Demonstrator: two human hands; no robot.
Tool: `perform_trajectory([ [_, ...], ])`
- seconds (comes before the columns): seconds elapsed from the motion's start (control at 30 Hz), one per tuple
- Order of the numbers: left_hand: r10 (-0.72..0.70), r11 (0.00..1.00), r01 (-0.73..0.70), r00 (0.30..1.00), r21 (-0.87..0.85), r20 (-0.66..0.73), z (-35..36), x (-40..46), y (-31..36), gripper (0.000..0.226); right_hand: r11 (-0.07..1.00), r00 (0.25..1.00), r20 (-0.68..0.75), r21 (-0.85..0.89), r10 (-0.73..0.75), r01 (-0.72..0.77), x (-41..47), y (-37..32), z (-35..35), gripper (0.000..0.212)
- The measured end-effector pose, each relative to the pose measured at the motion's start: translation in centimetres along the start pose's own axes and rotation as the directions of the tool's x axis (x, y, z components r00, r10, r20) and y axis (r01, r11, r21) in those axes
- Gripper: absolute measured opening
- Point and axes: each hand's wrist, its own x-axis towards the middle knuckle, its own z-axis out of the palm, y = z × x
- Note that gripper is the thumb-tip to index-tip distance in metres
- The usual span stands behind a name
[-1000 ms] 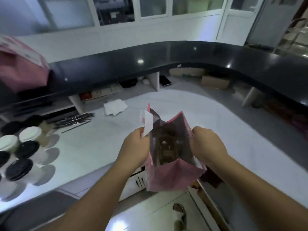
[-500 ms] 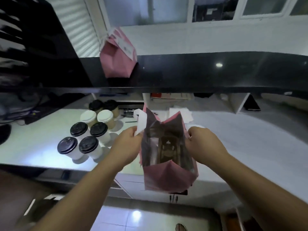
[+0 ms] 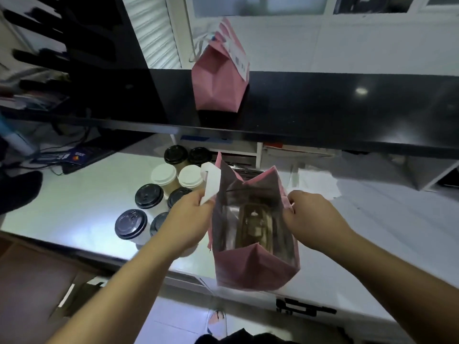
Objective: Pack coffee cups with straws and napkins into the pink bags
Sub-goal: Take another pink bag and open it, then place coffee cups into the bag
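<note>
I hold an open pink bag point(image 3: 250, 271) in the air over the front edge of the white counter point(image 3: 82, 194). My left hand point(image 3: 191, 219) grips its left rim together with a white paper slip point(image 3: 211, 184). My right hand point(image 3: 313, 217) grips the right rim. Inside the bag a brownish object shows, too dim to name. Several lidded coffee cups point(image 3: 149, 197), black and white lids, stand on the counter left of the bag. A second pink bag point(image 3: 218, 78), folded shut with a white label, stands on the black raised ledge point(image 3: 347, 108). White napkins point(image 3: 318, 184) lie behind my right hand.
Dark straws or utensils point(image 3: 243, 170) lie behind the held bag, under the ledge. Cables and papers point(image 3: 62, 155) clutter the counter's far left. A dark rack point(image 3: 62, 45) stands at the upper left. A brown chair seat point(image 3: 32, 276) sits below the counter at left.
My view has swung left, bringing the cups and the second pink bag toward the middle. Both hands keep the same grip on the open bag.
</note>
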Motion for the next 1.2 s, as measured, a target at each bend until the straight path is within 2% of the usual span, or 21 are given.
perform_trajectory([
  [0.17,0.070,0.997,-0.066,0.990,-0.033,0.122,-2.4,4.5,-1.5,0.026,0.995,0.992,-0.072,0.005,0.103,-0.103,1.6,-2.4,1.9,0.025],
  [0.33,0.120,0.993,-0.119,0.948,-0.020,0.295,-2.6,6.5,-2.5,0.016,0.975,0.968,-0.123,0.001,0.220,-0.221,2.1,-3.2,3.5,0.022],
  [0.53,0.121,0.990,-0.084,0.911,-0.111,0.395,-2.0,7.8,-2.3,0.014,0.965,0.954,-0.144,0.032,0.263,-0.261,2.5,-3.0,4.0,0.023],
  [0.6,0.109,0.982,-0.024,0.878,-0.186,0.465,-2.2,7.8,-2.4,0.012,0.965,0.956,-0.130,0.043,0.263,-0.260,2.6,-2.9,3.9,0.024],
  [0.63,0.109,0.979,-0.004,0.853,-0.204,0.510,-2.5,7.7,-2.6,0.019,0.965,0.957,-0.126,0.049,0.261,-0.257,2.5,-2.7,3.8,0.023],
  [0.73,0.126,0.985,-0.029,0.797,-0.172,0.591,-4.4,7.8,-4.1,0.068,0.971,0.964,-0.119,0.059,0.238,-0.232,2.2,-2.4,3.5,0.020],
  [0.77,0.138,0.988,-0.073,0.810,-0.136,0.569,-5.2,7.7,-4.9,0.074,0.973,0.967,-0.115,0.063,0.228,-0.222,2.1,-2.3,3.5,0.019],
  [0.8,0.164,0.986,-0.162,0.846,-0.049,0.508,-5.9,7.7,-5.8,0.071,0.973,0.968,-0.114,0.068,0.225,-0.218,1.9,-2.2,3.5,0.019],
  [0.83,0.205,0.955,-0.274,0.886,0.111,0.416,-6.5,7.8,-6.9,0.064,0.974,0.968,-0.114,0.071,0.224,-0.217,1.8,-2.2,3.4,0.020],
  [0.87,0.249,0.878,-0.355,0.912,0.321,0.327,-7.0,7.9,-8.1,0.059,0.975,0.969,-0.112,0.064,0.219,-0.213,1.7,-2.3,3.5,0.021],
  [0.9,0.259,0.775,-0.367,0.927,0.514,0.271,-7.2,7.9,-9.2,0.059,0.977,0.971,-0.110,0.053,0.211,-0.206,1.7,-2.3,3.6,0.023],
  [0.93,0.219,0.698,-0.330,0.943,0.635,0.250,-7.2,7.8,-10.3,0.063,0.979,0.973,-0.110,0.045,0.202,-0.199,1.7,-2.3,3.7,0.024],
  [1.0,0.107,0.652,-0.269,0.958,0.709,0.265,-6.6,7.8,-12.4,0.074,0.982,0.976,-0.110,0.028,0.186,-0.184,1.7,-2.4,3.7,0.025],
  [1.07,0.052,0.677,-0.245,0.956,0.694,0.287,-5.6,7.7,-14.1,0.081,0.985,0.979,-0.111,0.011,0.171,-0.171,1.8,-2.4,3.6,0.025],
  [1.2,0.060,0.652,-0.232,0.965,0.722,0.256,-3.8,8.0,-16.0,0.063,0.989,0.983,-0.108,0.011,0.151,-0.150,1.9,-2.5,3.4,0.026],
])
